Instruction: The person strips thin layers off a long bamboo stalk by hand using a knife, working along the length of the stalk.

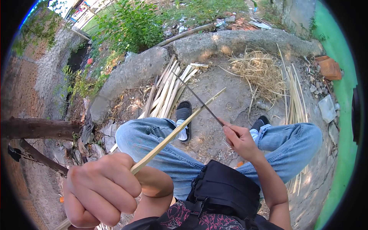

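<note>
Close to the camera, my left hand [101, 189] is closed in a fist around a pale bamboo strip [168, 140]. The strip slants up to the right from the fist, and its far tip looks slightly frayed. My right hand [243, 142] grips a long, thin, dark knife [191, 92] whose handle is hidden in the fingers. Its blade points up and to the left, crossing the strip near the far tip. Whether the edge touches the strip, I cannot tell.
Split bamboo pieces [172, 88] lie beyond my left foot. A heap of curly shavings [258, 71] sits at the far right, beside thin strips [295, 99]. A low concrete kerb [245, 44] curves behind them. A black bag [226, 186] rests at my lap.
</note>
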Motion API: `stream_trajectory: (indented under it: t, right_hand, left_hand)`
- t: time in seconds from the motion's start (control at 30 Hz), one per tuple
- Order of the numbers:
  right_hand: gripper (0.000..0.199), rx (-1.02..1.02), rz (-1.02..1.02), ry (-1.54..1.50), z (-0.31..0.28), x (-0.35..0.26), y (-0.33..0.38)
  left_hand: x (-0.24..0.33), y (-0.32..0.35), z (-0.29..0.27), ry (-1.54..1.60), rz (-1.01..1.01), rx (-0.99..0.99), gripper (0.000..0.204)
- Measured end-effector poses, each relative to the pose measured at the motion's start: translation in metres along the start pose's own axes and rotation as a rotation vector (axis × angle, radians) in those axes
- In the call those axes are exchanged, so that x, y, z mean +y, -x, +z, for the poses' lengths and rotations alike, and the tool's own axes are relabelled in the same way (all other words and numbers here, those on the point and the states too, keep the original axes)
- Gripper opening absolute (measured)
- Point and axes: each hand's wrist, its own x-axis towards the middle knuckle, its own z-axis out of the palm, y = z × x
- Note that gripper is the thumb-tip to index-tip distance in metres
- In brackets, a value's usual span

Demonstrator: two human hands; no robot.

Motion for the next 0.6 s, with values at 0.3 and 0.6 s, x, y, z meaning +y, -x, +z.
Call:
stream_trajectory:
  t: [0.3, 0.6]
  right_hand:
    - [0.038, -0.039, 0.063, -0.125, -0.001, -0.004, 0.003]
    - [0.037, 0.112, 0.147, 0.006, 0.013, 0.021, 0.002]
  left_hand:
    - [0.016, 0.001, -0.006, 0.0, -0.119, -0.089, 0.043]
    - [0.007, 0.008, -0.001, -0.631, 0.096, 0.581, 0.051]
